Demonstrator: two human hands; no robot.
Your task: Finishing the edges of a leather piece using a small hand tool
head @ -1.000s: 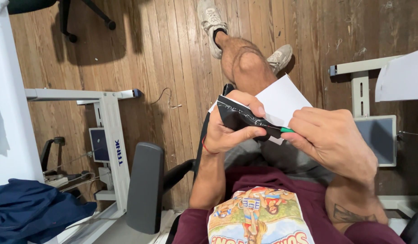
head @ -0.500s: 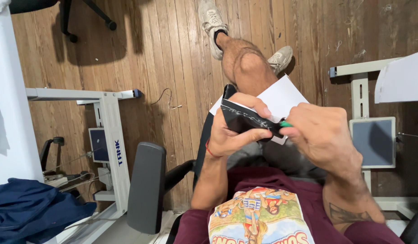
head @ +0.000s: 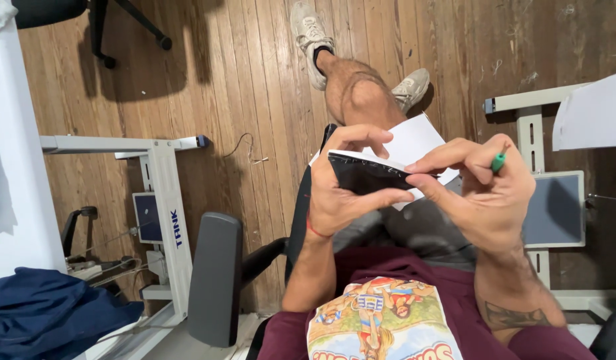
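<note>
Two hands (head: pixel 414 193), one black packet (head: pixel 368 177)

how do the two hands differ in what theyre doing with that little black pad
The left hand wraps the black pad from its left end, thumb under and fingers curled over the top edge; the right hand only pinches its right end with fingertips. The right hand also carries a green-tipped pen; the left holds nothing else. The left wrist wears a red band; the right forearm shows a tattoo. Both touch the pad above the lap.
</note>
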